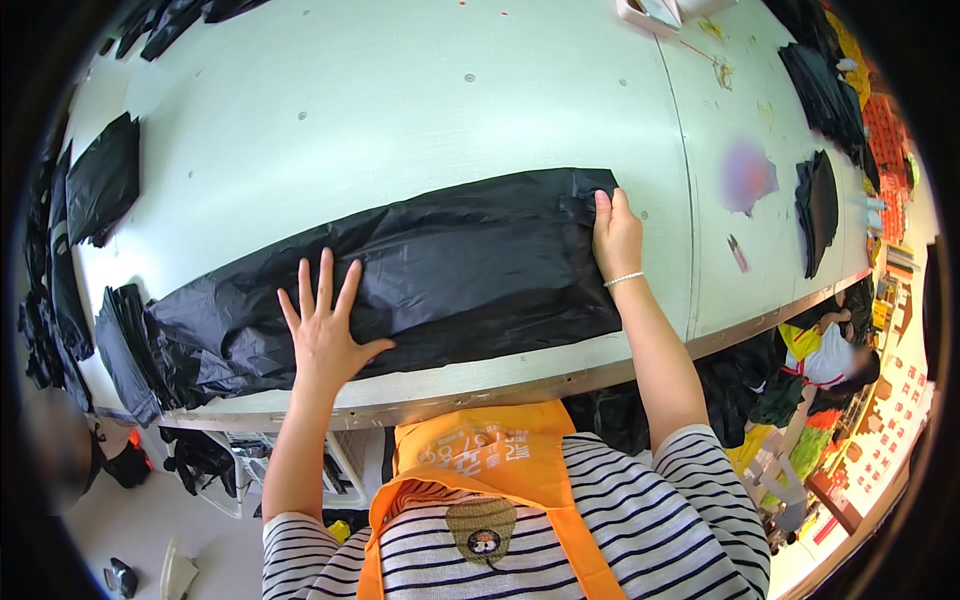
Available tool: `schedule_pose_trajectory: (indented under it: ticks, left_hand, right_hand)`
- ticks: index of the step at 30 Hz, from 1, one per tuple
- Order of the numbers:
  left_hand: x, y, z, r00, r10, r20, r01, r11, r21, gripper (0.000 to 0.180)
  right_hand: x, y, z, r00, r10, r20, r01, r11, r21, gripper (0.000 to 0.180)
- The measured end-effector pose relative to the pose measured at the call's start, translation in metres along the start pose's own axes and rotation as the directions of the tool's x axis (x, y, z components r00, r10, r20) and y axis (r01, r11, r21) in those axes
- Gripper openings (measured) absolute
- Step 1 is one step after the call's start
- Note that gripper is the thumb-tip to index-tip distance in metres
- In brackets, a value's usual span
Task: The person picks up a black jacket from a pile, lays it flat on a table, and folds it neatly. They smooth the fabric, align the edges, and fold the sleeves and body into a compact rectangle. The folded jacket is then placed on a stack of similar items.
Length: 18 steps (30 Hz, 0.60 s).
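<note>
A long, folded piece of thin, shiny black fabric (460, 265) lies across the near part of the pale table, wrinkled toward its left end. Its exact kind I cannot make out. My left hand (326, 335) rests flat on it left of the middle, fingers spread and thumb pointing right. At the right end my right hand (618, 240) grips the fabric's edge near the far corner, thumb on top and some fingers hidden. The fabric's left end meets a stack of folded black pieces (130, 350).
The pale table (400, 120) has a near edge curving below the fabric. More folded black pieces (105, 180) lie at the left, and another pile (817, 215) at the right. Small snips (738, 254) lie right of a table seam. A white box (650, 14) stands far back.
</note>
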<state>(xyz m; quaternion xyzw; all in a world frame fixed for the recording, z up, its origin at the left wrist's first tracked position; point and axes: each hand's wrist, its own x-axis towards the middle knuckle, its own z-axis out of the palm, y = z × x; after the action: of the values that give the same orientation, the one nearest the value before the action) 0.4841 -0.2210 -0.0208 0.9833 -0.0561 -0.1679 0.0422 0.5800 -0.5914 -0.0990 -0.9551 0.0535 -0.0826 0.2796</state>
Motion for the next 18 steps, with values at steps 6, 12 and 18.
schedule_pose_trajectory:
  ticks: [6, 12, 18]
  left_hand:
    - [-0.007, -0.026, 0.072, 0.999, -0.003, 0.041, 0.003, 1.000, 0.005, 0.117]
    - [-0.008, -0.026, 0.077, 1.000, -0.010, -0.003, 0.010, 1.000, -0.008, 0.118]
    - [-0.008, -0.028, 0.081, 1.000, -0.006, 0.023, 0.006, 1.000, 0.019, 0.118]
  right_hand:
    - [0.001, 0.012, 0.006, 0.999, 0.016, 0.045, -0.014, 0.999, -0.040, 0.037]
    - [-0.047, -0.014, -0.059, 0.977, 0.211, 0.001, -0.185, 0.854, 0.486, 0.036]
    - [-0.085, -0.013, -0.040, 0.977, 0.213, 0.013, -0.212, 0.960, 0.185, 0.036]
